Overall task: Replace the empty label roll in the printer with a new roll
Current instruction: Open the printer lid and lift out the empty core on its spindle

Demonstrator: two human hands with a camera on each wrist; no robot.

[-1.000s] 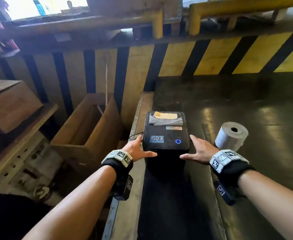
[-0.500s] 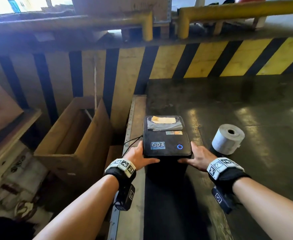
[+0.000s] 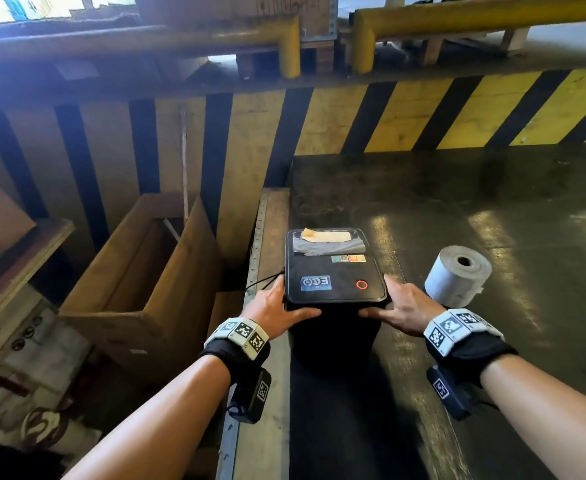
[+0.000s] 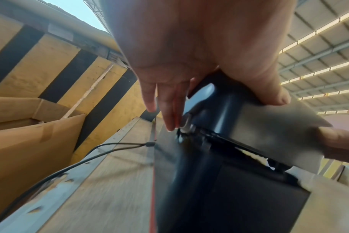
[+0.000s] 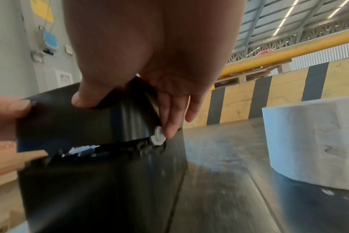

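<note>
A black label printer [image 3: 333, 271] stands on the dark table, with a red ring light on its lid and a tan label scrap [image 3: 326, 235] at its far slot. My left hand [image 3: 293, 299] grips the lid's near left corner, thumb on the front edge. My right hand [image 3: 376, 296] grips the near right corner the same way. In the wrist views the fingers press white side buttons [image 4: 186, 124] [image 5: 158, 136], and a narrow gap shows under the lid [image 4: 269, 134] [image 5: 80, 123]. A new white label roll [image 3: 457, 280] [image 5: 313, 141] sits on the table right of the printer.
An open cardboard box [image 3: 146, 271] stands below the table's left edge [image 3: 267, 237]. A thin black cable [image 4: 70, 164] runs from the printer's left side. A yellow-and-black striped barrier [image 3: 405, 112] closes off the far side.
Both hands have closed in on the lid's near corners, thumbs now on its front edge. The ring light has turned from blue to red.
</note>
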